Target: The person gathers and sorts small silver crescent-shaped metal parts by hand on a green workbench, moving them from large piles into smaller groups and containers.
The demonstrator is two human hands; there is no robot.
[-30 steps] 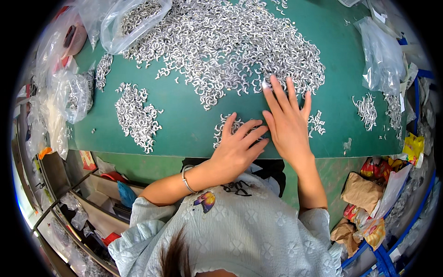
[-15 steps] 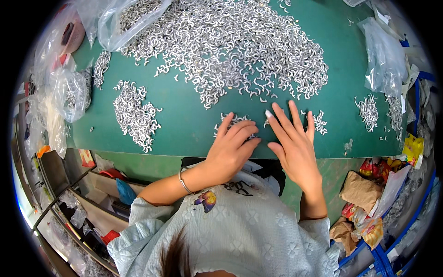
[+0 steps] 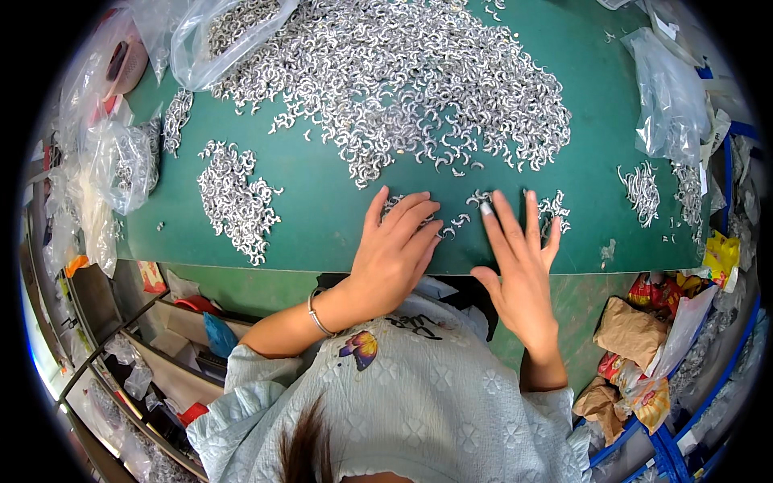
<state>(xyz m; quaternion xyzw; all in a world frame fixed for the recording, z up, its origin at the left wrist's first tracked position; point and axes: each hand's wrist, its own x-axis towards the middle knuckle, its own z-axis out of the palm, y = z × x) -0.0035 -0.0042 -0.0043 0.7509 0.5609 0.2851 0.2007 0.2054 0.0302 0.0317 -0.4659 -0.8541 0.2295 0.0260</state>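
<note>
Small curved silver pieces, like little crescents, are spread over the green table (image 3: 322, 229); a big heap (image 3: 427, 88) of them takes up its far middle. My left hand (image 3: 390, 253), a bangle on its wrist, rests with loosely bent fingers over a small cluster (image 3: 393, 206), partly hiding it. To its right, my right hand (image 3: 519, 274) lies with fingers spread, the index fingertip touching a few pieces (image 3: 479, 197). A small pile (image 3: 554, 211) sits beside its outer fingers. Between the hands lie some loose pieces (image 3: 455, 225). Neither hand grips anything visible.
A separate pile (image 3: 235, 197) lies on the left, a smaller one (image 3: 642, 193) at the far right. Clear plastic bags (image 3: 667, 97) stand at both sides, and one open bag (image 3: 229, 48) touches the heap. Brown paper packages (image 3: 632, 330) sit below the table's right end.
My left hand has shifted slightly left and away from me. My right hand has moved a little right, widening the gap, where loose pieces now show.
</note>
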